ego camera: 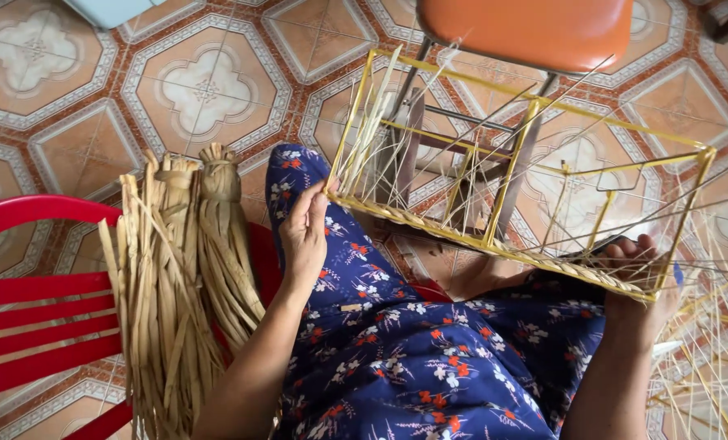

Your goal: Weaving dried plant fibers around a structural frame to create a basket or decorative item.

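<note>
A yellow wire basket frame (535, 110) rests tilted on my lap, its near edge wrapped with woven pale straw (494, 248). My left hand (304, 232) pinches a thin straw strand at the frame's near left corner. My right hand (641, 281) grips the frame's near right corner from below. Loose thin strands (372, 130) stick up from the left side and trail off to the right.
Two tied bundles of dried straw (185, 277) lie on a red slatted chair (30, 301) at my left. An orange chair seat (535, 28) with metal legs stands ahead, behind the frame. Patterned floor tiles (205, 85) lie all around. My lap is covered by dark blue floral fabric (429, 367).
</note>
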